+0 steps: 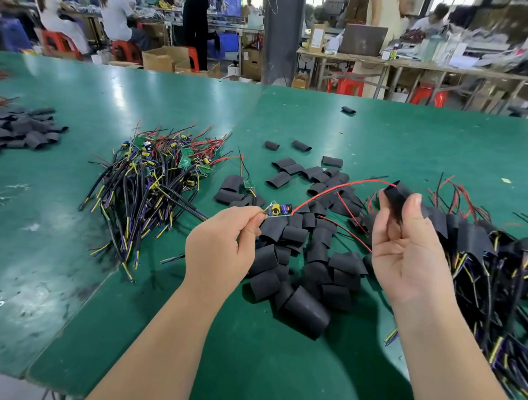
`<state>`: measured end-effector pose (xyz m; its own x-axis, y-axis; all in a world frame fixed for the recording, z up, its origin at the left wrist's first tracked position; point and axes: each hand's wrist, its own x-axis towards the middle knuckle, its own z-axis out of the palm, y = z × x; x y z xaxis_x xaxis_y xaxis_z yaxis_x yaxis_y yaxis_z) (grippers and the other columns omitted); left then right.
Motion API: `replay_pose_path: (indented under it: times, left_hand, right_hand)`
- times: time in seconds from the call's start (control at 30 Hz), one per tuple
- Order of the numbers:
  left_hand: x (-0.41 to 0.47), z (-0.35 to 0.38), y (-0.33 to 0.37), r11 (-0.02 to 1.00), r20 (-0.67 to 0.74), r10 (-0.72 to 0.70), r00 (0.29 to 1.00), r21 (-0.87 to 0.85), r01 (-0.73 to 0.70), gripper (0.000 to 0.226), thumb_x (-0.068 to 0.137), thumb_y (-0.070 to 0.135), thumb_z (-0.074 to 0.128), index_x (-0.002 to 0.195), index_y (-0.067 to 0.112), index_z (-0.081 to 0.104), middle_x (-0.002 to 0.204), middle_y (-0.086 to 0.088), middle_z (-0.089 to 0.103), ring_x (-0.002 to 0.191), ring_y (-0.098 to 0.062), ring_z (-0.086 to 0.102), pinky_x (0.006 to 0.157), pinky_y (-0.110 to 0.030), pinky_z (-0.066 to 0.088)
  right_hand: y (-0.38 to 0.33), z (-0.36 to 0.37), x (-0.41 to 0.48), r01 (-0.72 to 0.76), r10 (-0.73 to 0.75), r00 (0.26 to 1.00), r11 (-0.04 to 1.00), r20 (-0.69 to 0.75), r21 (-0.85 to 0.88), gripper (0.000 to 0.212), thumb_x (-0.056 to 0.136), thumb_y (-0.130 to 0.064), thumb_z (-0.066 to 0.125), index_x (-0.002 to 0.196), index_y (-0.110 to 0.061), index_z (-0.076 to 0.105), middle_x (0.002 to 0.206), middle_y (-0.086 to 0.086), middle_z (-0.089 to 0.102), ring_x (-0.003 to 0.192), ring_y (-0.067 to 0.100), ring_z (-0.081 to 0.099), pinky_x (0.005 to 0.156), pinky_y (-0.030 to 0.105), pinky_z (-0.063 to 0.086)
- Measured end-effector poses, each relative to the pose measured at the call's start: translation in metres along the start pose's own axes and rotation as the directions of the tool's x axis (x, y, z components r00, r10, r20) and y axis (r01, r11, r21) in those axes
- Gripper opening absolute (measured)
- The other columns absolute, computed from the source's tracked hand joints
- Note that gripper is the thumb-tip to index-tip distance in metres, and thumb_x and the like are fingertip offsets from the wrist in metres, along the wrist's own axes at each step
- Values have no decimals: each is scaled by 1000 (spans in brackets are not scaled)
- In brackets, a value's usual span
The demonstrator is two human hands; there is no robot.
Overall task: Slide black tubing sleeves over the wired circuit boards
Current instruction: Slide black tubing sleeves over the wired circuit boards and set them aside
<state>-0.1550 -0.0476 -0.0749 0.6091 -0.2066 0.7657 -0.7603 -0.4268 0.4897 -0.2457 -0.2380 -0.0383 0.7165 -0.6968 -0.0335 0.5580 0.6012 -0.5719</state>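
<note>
Nearest, a loose pile of black sleeves point(298, 266) lies on the green desk point(60, 246), between the two hands. The left hand point(220, 244), grip pinched on the left end of a small circuit board point(279, 209), holds it just above the pile. The right hand point(408, 254), grip clamped on one black sleeve point(395, 195), holds it up. The board's red wire point(337, 188) arcs across to the sleeve's top. Right, the sleeved bundles point(505, 268); farther left, a heap of bare wired boards point(153, 171); far back, one stray sleeve point(348, 110).

Glossy green table point(272, 376), scuffed, matt black tubing sleeves point(305, 312), seemingly rubbery plastic
</note>
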Motion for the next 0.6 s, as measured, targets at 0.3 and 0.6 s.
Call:
replay_pose_path:
  times: [0.3, 0.6]
  left_hand:
    - [0, 2, -1, 999, -9, -1, 1000, -39, 1, 29, 92, 24, 47, 89, 9, 72, 69, 5, 67, 65, -12, 59, 60, -27, 45]
    - [1, 0, -2, 998, -28, -53, 998, -27, 52, 19, 90, 12, 53, 87, 9, 71, 69, 6, 66, 67, -14, 59, 62, -28, 45]
  right_hand:
    - [-5, -7, 8, 37, -37, 999, 999, 24, 19, 49, 77, -24, 67, 120, -8, 51, 118, 6, 63, 89, 7, 70, 69, 13, 51]
    - [-22, -10, 12, 253, -227, 965, 938, 131, -236, 15, 98, -12, 51, 91, -19, 61, 76, -1, 71, 75, 20, 70, 80, 28, 53]
